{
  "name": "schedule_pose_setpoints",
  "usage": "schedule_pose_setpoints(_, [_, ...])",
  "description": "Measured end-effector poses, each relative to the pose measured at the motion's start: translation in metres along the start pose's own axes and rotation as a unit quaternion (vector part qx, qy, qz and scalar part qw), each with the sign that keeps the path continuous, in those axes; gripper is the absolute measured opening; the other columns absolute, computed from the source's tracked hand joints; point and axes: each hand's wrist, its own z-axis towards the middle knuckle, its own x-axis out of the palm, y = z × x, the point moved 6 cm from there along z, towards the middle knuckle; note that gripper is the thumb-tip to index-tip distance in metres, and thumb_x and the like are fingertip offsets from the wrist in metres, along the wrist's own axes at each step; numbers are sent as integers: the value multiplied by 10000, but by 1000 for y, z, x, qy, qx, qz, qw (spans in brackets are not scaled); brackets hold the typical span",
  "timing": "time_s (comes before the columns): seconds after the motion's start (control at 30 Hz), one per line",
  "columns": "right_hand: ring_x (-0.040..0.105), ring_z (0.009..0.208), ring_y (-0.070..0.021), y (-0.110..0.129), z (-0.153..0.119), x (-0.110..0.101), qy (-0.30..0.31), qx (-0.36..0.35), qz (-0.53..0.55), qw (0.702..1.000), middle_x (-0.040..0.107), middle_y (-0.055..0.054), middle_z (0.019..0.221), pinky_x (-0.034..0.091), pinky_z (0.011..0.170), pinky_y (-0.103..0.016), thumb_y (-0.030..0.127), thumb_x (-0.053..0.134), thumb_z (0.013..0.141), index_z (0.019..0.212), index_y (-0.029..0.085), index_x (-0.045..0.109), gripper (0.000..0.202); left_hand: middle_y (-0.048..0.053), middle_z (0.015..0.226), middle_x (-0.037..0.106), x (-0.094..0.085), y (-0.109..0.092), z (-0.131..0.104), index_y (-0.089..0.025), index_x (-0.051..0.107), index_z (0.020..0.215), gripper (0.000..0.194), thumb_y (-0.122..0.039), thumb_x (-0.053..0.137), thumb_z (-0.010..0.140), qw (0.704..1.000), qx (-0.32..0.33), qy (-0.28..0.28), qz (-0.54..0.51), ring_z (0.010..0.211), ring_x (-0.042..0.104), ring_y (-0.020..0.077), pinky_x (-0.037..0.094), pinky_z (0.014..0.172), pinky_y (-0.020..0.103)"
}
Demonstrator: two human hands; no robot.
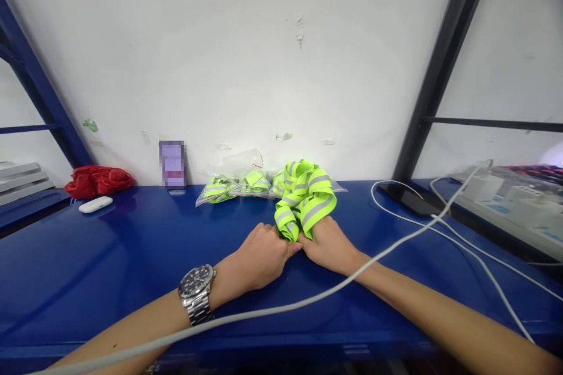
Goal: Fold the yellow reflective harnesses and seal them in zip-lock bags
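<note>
A loosely bunched neon-yellow reflective strap (317,190) with grey stripes rises between my two hands above the blue table. My left hand (263,255), with a metal watch (197,288) on its wrist, is closed on the strap's lower left end. On the strap's lower right side my right hand (328,248) is closed too, its fingers partly hidden behind the loops. The two hands nearly touch at the thumbs. Behind them, clear plastic bags (220,188) with similar yellow straps inside lie against the wall.
A white cable (281,308) crosses in front of both forearms. At right lie a black phone (409,198) and power strips (519,202). Along the left stand a red plastic bag (99,181), a white earphone case (95,204) and an upright phone (173,165). Metal posts (440,70) frame the table.
</note>
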Motion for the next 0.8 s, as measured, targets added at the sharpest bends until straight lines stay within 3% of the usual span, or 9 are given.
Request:
schedule_pose_setpoints(0.1, [558,781,-196,4,-1,-6,-2,-18,49,999,615,-51,879,392,707,-293,273,446,881,870,194,516,106,124,791,652,-5,0,-3,-147,627,885,472,-331,208,1000,1000,-7,12,-11,720,613,253,461,656,369])
schedule_pose_setpoints(0.27, [492,625,-162,9,-2,-5,56,-42,56,996,581,-30,749,340,601,-281,439,183,998,836,197,502,432,131,868,660,-4,3,-4,-147,623,936,489,-345,180,999,999,-11,19,-50,772,617,258,478,677,374])
schedule_pose_setpoints(0.47, [622,811,-236,23,1,0,88,-69,-67,991,655,-88,1010,354,643,-307,455,156,1005,1054,200,541,464,132,956,672,9,5,-2,-154,660,987,448,-304,238,1002,996,13,3,-85,889,617,262,484,767,381])
schedule_pose_setpoints(0.67, [654,767,-269,24,3,6,113,-53,-183,975,625,-116,1098,415,612,-333,515,61,984,1156,199,569,622,104,995,661,8,10,-6,-150,644,1028,345,-346,362,986,987,-40,-42,-151,953,586,253,474,837,377])
schedule_pose_setpoints(0.8, [655,762,-275,20,1,8,133,-44,-205,969,600,-135,1106,446,636,-370,516,11,973,1177,205,588,686,92,977,639,2,12,-16,-161,654,970,345,-337,357,988,979,-31,-46,-196,945,569,227,463,858,356])
